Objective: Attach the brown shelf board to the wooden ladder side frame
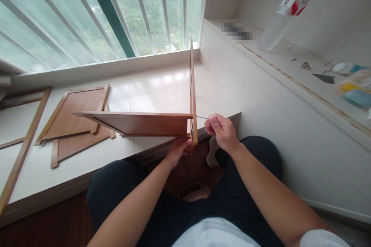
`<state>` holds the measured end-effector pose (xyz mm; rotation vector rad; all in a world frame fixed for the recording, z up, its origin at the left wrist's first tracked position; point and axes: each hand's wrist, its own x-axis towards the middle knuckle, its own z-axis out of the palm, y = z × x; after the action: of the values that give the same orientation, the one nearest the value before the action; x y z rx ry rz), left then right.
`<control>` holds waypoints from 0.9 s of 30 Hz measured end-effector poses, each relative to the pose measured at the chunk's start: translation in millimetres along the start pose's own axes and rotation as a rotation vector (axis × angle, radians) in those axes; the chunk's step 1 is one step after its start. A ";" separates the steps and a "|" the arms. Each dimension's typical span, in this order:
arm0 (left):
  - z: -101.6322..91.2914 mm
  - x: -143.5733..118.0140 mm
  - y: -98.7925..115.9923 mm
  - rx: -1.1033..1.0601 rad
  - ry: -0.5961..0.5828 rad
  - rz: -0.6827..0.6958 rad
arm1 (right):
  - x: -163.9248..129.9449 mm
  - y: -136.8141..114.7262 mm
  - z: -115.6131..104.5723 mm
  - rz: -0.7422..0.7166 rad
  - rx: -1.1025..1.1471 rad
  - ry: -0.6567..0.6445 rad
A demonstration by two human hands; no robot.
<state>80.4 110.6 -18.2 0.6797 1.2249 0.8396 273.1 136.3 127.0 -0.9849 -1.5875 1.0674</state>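
Observation:
A narrow upright wooden frame (192,85) stands edge-on to me at the bench's front edge. A brown wooden panel (145,123) meets it near its lower end, stretching away to the left. My left hand (177,152) is closed around the corner where the two meet, its fingertips partly hidden beneath the wood. Just right of the frame, my right hand (222,129) pinches a thin metal tool (202,117). Its shaft points left and reaches the frame's outer side; my fingers hide the other end, so its kind is unclear.
Two framed panels (77,112) overlap on the white bench (156,88), with a ladder-like wooden frame (27,139) farther left. A barred window (116,15) lies behind. On the right ledge stand a plastic bottle (278,27), small screws (306,65) and a plastic bag (358,85).

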 end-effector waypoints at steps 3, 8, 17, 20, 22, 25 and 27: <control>-1.1 1.5 -0.4 0.016 0.009 0.001 | -1.7 1.6 3.9 -0.002 0.037 0.025; -3.2 4.6 -2.7 0.029 0.032 0.001 | 4.1 -4.8 3.1 0.078 0.161 -0.019; -3.2 5.0 -1.9 0.048 0.057 -0.018 | 16.8 -3.9 -18.6 -0.044 -0.028 -0.197; -2.9 3.4 -0.2 0.054 0.068 -0.018 | 18.5 0.7 -21.0 -0.135 -0.110 -0.200; -2.6 2.2 1.0 0.055 0.073 -0.016 | 19.8 2.5 -21.7 -0.203 -0.161 -0.177; -2.2 1.2 2.1 0.056 0.075 -0.009 | 20.2 2.7 -21.2 -0.268 -0.204 -0.142; -2.1 1.3 2.1 0.057 0.077 -0.004 | 18.8 1.6 -19.6 -0.252 -0.184 -0.131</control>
<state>78.1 112.9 -17.6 0.6964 1.3232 0.8362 288.1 158.0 133.8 -0.8202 -1.8884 0.8371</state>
